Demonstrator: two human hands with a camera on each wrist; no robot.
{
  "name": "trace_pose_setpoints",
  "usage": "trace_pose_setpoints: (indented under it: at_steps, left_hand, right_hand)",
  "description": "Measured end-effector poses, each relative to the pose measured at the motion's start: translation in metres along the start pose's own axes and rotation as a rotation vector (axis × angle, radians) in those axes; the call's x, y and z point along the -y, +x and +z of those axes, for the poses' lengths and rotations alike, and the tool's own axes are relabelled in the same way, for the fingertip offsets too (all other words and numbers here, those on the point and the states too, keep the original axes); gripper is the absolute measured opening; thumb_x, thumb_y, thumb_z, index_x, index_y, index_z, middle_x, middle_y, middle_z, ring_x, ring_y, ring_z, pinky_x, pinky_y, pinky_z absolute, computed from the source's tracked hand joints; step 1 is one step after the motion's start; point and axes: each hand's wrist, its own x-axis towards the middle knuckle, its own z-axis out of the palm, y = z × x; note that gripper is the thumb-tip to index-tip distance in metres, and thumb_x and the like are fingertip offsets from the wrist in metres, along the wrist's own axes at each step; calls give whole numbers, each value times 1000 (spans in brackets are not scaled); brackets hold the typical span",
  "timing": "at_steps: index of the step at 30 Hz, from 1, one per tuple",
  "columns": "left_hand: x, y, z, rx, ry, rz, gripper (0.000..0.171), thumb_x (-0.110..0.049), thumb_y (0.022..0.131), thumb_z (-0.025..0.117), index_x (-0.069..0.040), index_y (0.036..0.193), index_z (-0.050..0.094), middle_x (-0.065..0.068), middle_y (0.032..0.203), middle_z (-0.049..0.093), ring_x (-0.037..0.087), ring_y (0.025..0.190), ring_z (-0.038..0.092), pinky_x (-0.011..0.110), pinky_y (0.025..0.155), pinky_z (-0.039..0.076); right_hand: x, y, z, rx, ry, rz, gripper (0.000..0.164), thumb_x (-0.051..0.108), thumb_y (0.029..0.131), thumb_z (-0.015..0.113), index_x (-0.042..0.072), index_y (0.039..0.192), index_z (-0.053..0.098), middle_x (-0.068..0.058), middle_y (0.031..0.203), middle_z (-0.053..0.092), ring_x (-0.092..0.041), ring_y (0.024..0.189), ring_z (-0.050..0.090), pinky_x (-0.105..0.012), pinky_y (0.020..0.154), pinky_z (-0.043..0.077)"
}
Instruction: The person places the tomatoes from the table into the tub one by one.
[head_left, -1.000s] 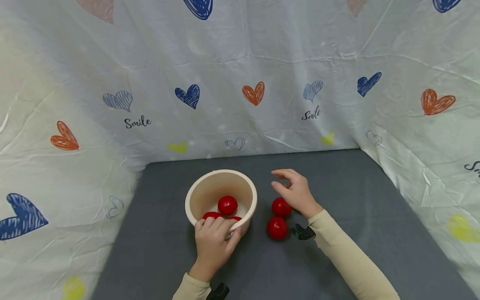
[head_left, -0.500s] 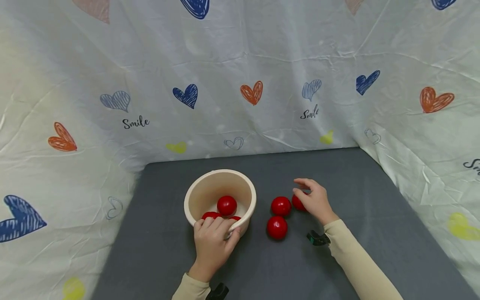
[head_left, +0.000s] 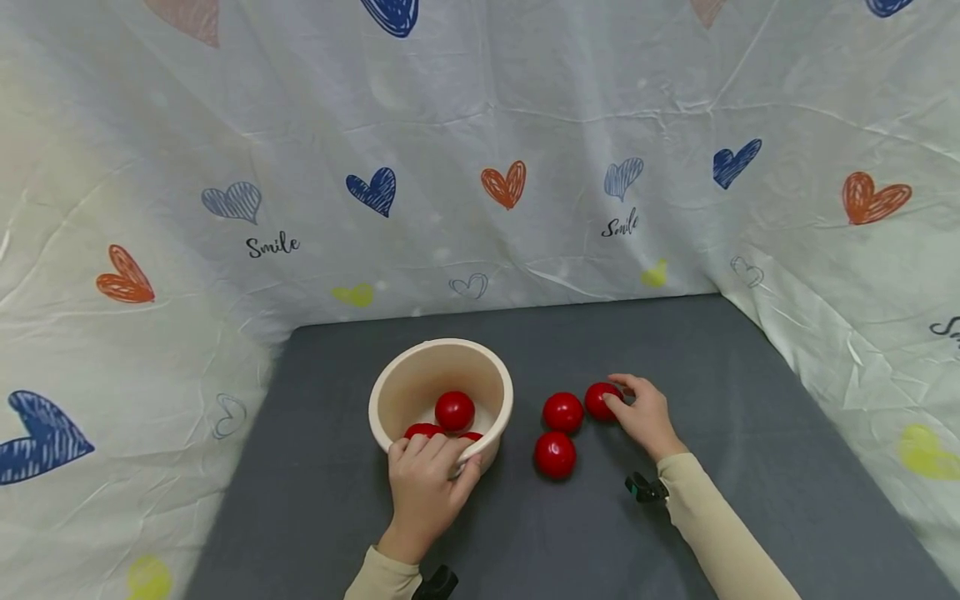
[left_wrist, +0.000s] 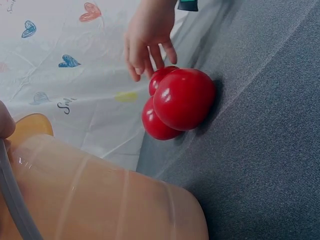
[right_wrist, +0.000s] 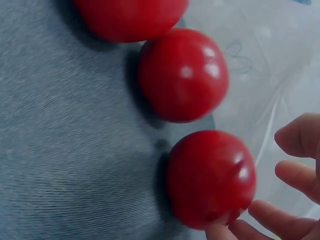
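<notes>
The left hand [head_left: 427,487] grips a round cream plastic bucket [head_left: 397,392], partly hiding two glossy red balls [head_left: 422,430]; the right hand [head_left: 649,418], grip wide, touches another ball [head_left: 600,402].

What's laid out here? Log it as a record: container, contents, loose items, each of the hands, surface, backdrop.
Container: cream bucket, open at the top
Contents: at least three red balls, two of them partly hidden
Loose items: three loose red balls, right of the bucket
Left hand: grips the bucket's near rim
Right hand: at the rightmost loose ball, fingers spread; firm contact unclear
Surface: dark grey tabletop
Backdrop: pale cloth printed with hearts and "Smile"
</notes>
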Motion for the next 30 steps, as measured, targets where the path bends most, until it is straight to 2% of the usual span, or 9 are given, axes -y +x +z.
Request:
trace_pose_setpoints:
  at_steps: [5, 13, 21, 30]
  left_hand:
    - [-1, 0, 0, -3, -2, 1, 23, -34, 87, 61, -17, 85, 76, 3, 73, 71, 24, 70, 60, 44, 78, 38]
    - [0, 1, 0, -1, 2, -2, 23, -34, 87, 61, -17, 86, 76, 3, 73, 71, 24, 71, 59, 45, 79, 38]
    - [0, 1, -1, 8, 9, -3, 26, -37, 89, 60, -17, 86, 76, 4, 74, 72, 24, 71, 60, 45, 79, 39]
    - [0, 1, -1, -1, 6, 1, 23, -34, 87, 61, -17, 85, 76, 4, 73, 72, 24, 71, 60, 45, 79, 39]
  right_hand:
    - [-7, -2, 5, -4, -29, 7, 42, 20, 93, 67, 4, 131, 65, -23, 123, 66, -37, 110, 61, -52, 95, 49]
    - [-12, 1, 13, -7, -35, 41, 45, 21, 91, 69, 5, 132, 63, -21, 113, 65, -32, 99, 60, -41, 85, 47]
    - [-11, 4, 17, -9, -45, 52, 48, 20, 89, 70, 4, 133, 62, -23, 116, 65, -34, 102, 60, -48, 88, 49]
    - [-11, 5, 18, -12, -43, 44, 47, 19, 90, 71, 5, 134, 62, -22, 118, 65, -34, 103, 60, -50, 90, 51]
